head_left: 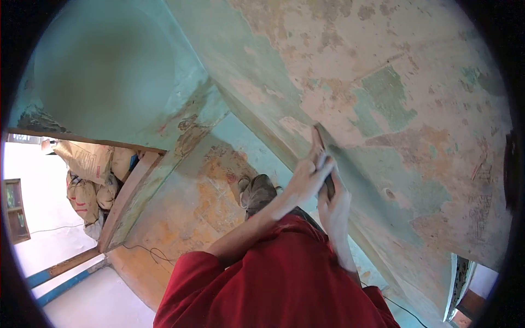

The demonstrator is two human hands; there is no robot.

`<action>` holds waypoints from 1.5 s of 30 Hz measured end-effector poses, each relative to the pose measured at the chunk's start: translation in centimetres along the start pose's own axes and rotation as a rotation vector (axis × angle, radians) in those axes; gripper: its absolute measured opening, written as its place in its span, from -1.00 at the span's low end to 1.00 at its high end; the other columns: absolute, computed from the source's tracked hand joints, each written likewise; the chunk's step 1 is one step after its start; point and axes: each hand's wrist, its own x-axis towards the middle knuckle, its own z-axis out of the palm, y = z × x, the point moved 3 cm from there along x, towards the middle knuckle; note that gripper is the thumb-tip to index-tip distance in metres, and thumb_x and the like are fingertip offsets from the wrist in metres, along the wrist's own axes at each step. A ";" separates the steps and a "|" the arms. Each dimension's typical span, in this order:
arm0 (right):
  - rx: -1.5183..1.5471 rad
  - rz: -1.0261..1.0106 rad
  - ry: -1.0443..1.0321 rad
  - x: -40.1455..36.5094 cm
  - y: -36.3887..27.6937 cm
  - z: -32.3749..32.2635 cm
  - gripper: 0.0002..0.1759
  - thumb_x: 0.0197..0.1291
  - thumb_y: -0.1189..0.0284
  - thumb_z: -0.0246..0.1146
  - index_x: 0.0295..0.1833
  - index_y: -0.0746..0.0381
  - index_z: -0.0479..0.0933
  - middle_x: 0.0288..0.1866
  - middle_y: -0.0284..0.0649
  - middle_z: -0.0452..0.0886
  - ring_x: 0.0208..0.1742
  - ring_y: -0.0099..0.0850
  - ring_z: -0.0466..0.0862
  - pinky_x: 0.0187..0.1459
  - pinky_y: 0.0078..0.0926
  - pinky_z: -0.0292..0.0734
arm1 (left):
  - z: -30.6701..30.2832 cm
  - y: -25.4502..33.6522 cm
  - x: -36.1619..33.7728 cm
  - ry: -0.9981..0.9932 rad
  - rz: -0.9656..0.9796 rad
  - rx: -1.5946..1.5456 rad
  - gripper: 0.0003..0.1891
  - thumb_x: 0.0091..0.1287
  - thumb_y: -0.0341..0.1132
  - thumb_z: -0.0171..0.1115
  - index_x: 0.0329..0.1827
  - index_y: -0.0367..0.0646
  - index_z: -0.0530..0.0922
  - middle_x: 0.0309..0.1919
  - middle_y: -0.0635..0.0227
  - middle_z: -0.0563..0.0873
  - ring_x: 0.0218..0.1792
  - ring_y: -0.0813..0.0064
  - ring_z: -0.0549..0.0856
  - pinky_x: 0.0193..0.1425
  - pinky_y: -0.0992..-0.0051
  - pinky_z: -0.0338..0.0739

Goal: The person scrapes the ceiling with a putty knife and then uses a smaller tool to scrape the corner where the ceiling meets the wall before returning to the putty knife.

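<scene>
Both my hands are pressed close together against the patchy green wall (383, 101), around a narrow dark flat tool (330, 185) whose exact kind I cannot make out. My left hand (310, 176) is on its upper part, with fingers stretched along it towards the tip. Lower down, my right hand (334, 205) is wrapped round its near end. The tool's long side lies along the wall surface, and the fingers hide much of it. Paint is worn off the wall in pale and brown patches.
Stuffed paper sacks (85, 188) are stacked beyond the opening on the left, beside a wooden frame (128, 197). A thin black cable (150, 251) runs over the stained floor (164, 224). My shoe (261, 191) is close to the wall's base. Another opening (465, 287) is at lower right.
</scene>
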 end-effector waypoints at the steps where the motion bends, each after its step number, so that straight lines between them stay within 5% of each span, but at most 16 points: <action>1: -0.050 0.135 -0.056 0.6 -1.0 0.2 -0.48 0.20 0.68 0.06 0.32 0.48 0.31 -0.05 0.30 0.58 0.04 -0.04 0.68 -0.04 -0.29 0.54 | -1.1 0.5 0.7 -0.129 -0.204 -0.007 -0.33 0.43 -0.26 0.10 0.48 -0.37 0.04 0.16 0.01 0.46 0.02 0.30 0.52 0.14 0.40 0.40; 4: -0.059 -0.294 0.169 -1.0 0.7 0.9 -0.47 0.19 0.68 0.07 0.32 0.48 0.31 -0.17 0.30 0.59 -0.09 -0.01 0.70 -0.17 -0.32 0.54 | -1.7 -0.1 0.0 -0.390 -0.533 0.044 -0.34 0.43 -0.27 0.08 0.46 -0.42 0.03 0.33 -0.15 0.39 0.19 0.19 0.56 0.26 0.39 0.38; 6: 0.019 -0.245 0.164 -1.1 0.6 0.5 -0.47 0.18 0.67 0.09 0.32 0.48 0.31 -0.16 0.30 0.59 -0.11 0.08 0.68 -0.18 -0.32 0.54 | -0.5 0.4 -0.7 -0.223 -0.265 0.004 -0.40 0.43 -0.27 0.09 0.42 -0.40 0.13 0.21 -0.13 0.50 0.12 0.27 0.58 0.18 0.37 0.44; 9: -0.056 0.125 -0.063 0.4 -1.0 0.7 -0.46 0.18 0.69 0.08 0.33 0.48 0.31 -0.02 0.27 0.59 0.02 0.15 0.61 -0.01 -0.29 0.54 | -1.6 -0.9 0.3 -0.221 -0.342 -0.027 -0.39 0.43 -0.26 0.10 0.42 -0.41 0.14 0.19 -0.09 0.50 0.10 0.32 0.55 0.21 0.41 0.41; 12: -0.123 -0.296 0.160 -0.6 1.5 1.5 -0.48 0.22 0.64 0.08 0.32 0.48 0.31 -0.30 0.16 0.62 -0.39 -0.42 0.62 -0.31 -0.48 0.49 | -2.0 -0.3 -0.1 -0.266 -0.464 -0.095 -0.38 0.43 -0.25 0.10 0.42 -0.42 0.13 0.15 -0.10 0.53 0.10 0.29 0.56 0.21 0.43 0.39; 17: -0.143 -0.003 -0.005 0.2 -0.2 1.6 -0.46 0.23 0.63 0.08 0.35 0.48 0.28 -0.25 0.16 0.63 -0.26 -0.41 0.68 -0.22 -0.50 0.51 | -2.5 -0.2 0.4 -0.247 -0.427 -0.012 -0.50 0.42 -0.26 0.11 0.28 -0.45 0.31 0.02 -0.03 0.60 0.03 0.46 0.54 0.18 0.42 0.40; 20: -0.110 -0.321 0.173 -0.7 1.6 1.6 -0.46 0.23 0.63 0.09 0.35 0.49 0.28 -0.42 0.14 0.52 -0.46 -0.46 0.48 -0.35 -0.51 0.43 | -1.9 -0.8 0.0 -0.174 -0.291 -0.055 -0.56 0.41 -0.26 0.12 0.19 -0.46 0.35 -0.08 -0.01 0.63 -0.05 0.44 0.56 0.13 0.40 0.42; 24: -0.143 -0.059 0.058 -0.3 -0.1 1.0 -0.46 0.23 0.64 0.07 0.35 0.49 0.27 -0.32 0.19 0.60 -0.26 -0.49 0.66 -0.24 -0.52 0.51 | -1.2 -1.7 -0.4 -0.202 -0.425 -0.061 -0.55 0.40 -0.24 0.14 0.21 -0.39 0.35 -0.10 -0.04 0.64 -0.05 0.43 0.58 0.11 0.39 0.45; 26: -0.097 -0.108 0.090 -0.6 1.0 1.5 -0.46 0.23 0.65 0.06 0.35 0.48 0.28 -0.31 0.17 0.62 -0.28 -0.49 0.66 -0.23 -0.50 0.52 | -1.7 -1.7 -0.4 -0.163 -0.371 -0.152 -0.72 0.43 -0.19 0.15 -0.13 -0.30 0.46 -0.32 0.43 0.49 -0.19 0.63 0.42 -0.06 0.51 0.40; 28: -0.081 -0.308 0.195 -1.0 1.1 0.9 -0.45 0.22 0.65 0.07 0.36 0.45 0.29 -0.36 0.19 0.60 -0.35 -0.43 0.65 -0.26 -0.48 0.51 | -1.5 -1.1 -0.7 -0.193 -0.315 -0.077 -0.69 0.44 -0.15 0.13 -0.15 -0.29 0.47 -0.31 0.42 0.50 -0.18 0.64 0.43 -0.08 0.50 0.39; 31: -0.162 -0.105 0.126 -0.6 -0.1 0.2 -0.46 0.21 0.63 0.08 0.35 0.43 0.31 -0.28 0.20 0.64 -0.24 -0.33 0.71 -0.19 -0.45 0.51 | -0.5 -1.7 -1.1 -0.195 -0.533 -0.103 -0.54 0.45 -0.10 0.09 0.14 -0.39 0.41 -0.14 0.07 0.65 -0.11 0.54 0.55 0.01 0.43 0.46; 38: -0.012 -0.153 0.087 -2.5 3.3 -0.1 -0.47 0.22 0.54 0.14 0.33 0.42 0.35 -0.24 0.21 0.61 -0.30 -0.41 0.66 -0.20 -0.45 0.50 | -1.1 -1.6 -3.4 -0.274 -0.521 -0.024 -0.47 0.48 -0.12 0.02 0.33 -0.38 0.31 -0.12 0.07 0.66 -0.09 0.47 0.56 0.06 0.46 0.45; 40: -0.045 -0.019 0.022 -3.2 6.2 -0.2 -0.47 0.29 0.44 0.09 0.36 0.39 0.34 -0.55 -0.29 0.47 -0.59 -0.59 0.35 -0.52 -0.52 0.31 | 0.7 -3.9 -4.9 -0.208 -0.315 -0.120 -0.50 0.48 -0.15 0.03 0.31 -0.36 0.35 -0.03 -0.02 0.65 0.05 0.34 0.59 0.12 0.43 0.44; 41: -0.048 -0.016 0.020 -3.2 6.4 -0.3 -0.47 0.29 0.44 0.09 0.36 0.39 0.34 -0.55 -0.29 0.47 -0.59 -0.59 0.35 -0.52 -0.52 0.31 | 1.8 -5.0 -5.3 -0.300 -0.342 -0.278 -0.33 0.49 -0.18 0.04 0.50 -0.41 0.03 0.15 0.10 0.44 0.18 0.42 0.42 0.32 0.45 0.29; 44: 0.015 0.016 0.070 -3.5 6.5 -0.7 -0.48 0.31 0.41 0.10 0.36 0.36 0.36 -0.56 -0.39 0.35 -0.62 -0.66 0.29 -0.57 -0.58 0.17 | 2.7 -4.7 -5.6 -0.346 -0.083 -0.029 -0.36 0.46 -0.17 0.08 0.46 -0.34 0.09 0.25 -0.15 0.47 0.26 0.15 0.51 0.23 0.37 0.41; 45: 0.064 0.034 0.076 -3.3 6.2 -1.0 -0.50 0.32 0.41 0.10 0.34 0.36 0.38 -0.56 -0.39 0.36 -0.60 -0.67 0.30 -0.56 -0.59 0.17 | 2.8 -3.6 -5.2 -0.277 -0.304 -0.278 -0.32 0.46 -0.16 0.08 0.48 -0.33 0.01 0.34 -0.15 0.37 0.36 0.14 0.41 0.26 0.35 0.40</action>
